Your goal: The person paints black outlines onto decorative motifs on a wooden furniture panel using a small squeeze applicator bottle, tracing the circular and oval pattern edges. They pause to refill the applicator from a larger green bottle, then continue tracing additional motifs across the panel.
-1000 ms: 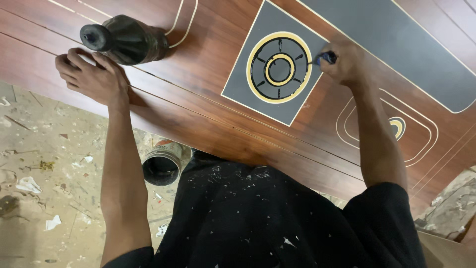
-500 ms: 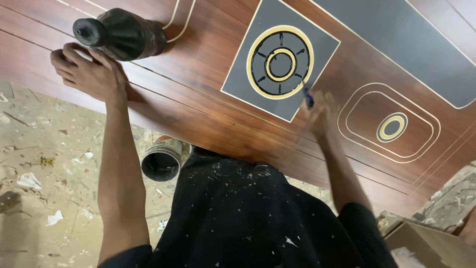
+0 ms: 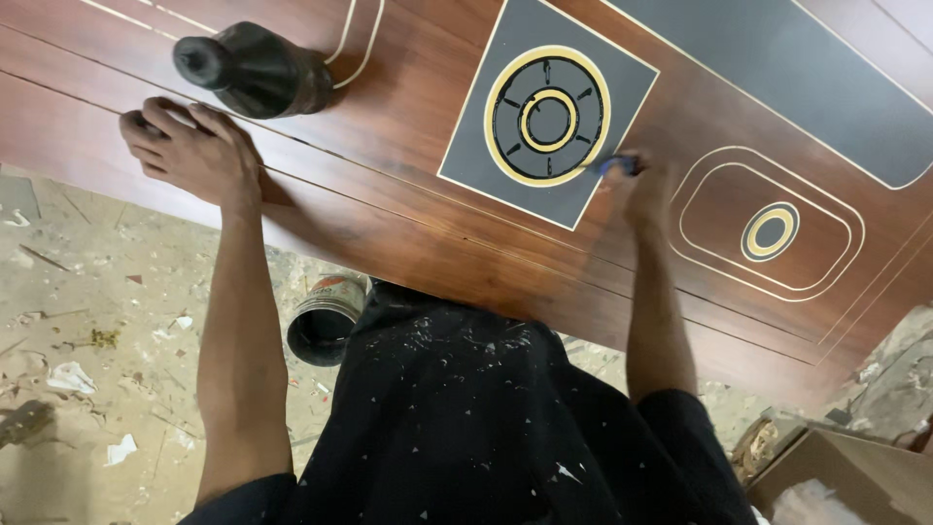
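Back up comes the right hand, pinching a small blue-handled brush against the gold ring on the brown wooden door panel; left hand lies flat, gripping nothing.

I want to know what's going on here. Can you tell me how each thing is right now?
Door: lying flat, brown, glossy.
Black bottle: on the door, capped, tipped on its side.
Paint can: on the floor, open.
Left hand: flat on the door's edge, fingers spread, empty.
Right hand: gripping a small brush at the gold ring.
Box: on the floor, open.
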Demonstrator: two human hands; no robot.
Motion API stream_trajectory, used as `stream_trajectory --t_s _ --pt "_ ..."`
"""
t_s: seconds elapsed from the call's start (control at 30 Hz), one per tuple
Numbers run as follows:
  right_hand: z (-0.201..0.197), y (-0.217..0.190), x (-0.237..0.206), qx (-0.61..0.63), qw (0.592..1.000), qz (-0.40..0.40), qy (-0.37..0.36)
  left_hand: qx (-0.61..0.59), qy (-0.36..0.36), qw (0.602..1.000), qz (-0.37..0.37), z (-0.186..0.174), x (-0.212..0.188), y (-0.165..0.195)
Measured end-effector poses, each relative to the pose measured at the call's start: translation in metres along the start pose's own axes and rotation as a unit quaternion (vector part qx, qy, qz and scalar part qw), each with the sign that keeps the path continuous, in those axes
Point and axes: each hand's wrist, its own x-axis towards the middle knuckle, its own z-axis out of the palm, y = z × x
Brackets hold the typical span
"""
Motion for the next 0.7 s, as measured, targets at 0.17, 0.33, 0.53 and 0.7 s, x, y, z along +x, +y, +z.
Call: stream_trajectory --t_s 0.17,0.33,0.53,0.7 --pt "-0.005 0.009 0.026 0.033 0.983 -0.132 0.125 0.018 0.010 1.000 0.018 0.002 -0.003 0.006" --pt "0.044 -0.016 0.009 0.228 0.969 -0.022 0.096 -0.192 -0.034 0.980 -0.026 -0.012 -0.011 0.015" --pt "0.110 -0.068 -0.042 0.758 0.619 0.139 -0.152 -0.500 -0.019 0.866 0.006 -0.064 -0.050 0.070" --pt "0.151 -0.090 -0.098 0.741 0.594 0.128 -0.288 -0.507 -0.309 0.796 0.119 -0.112 -0.098 0.106"
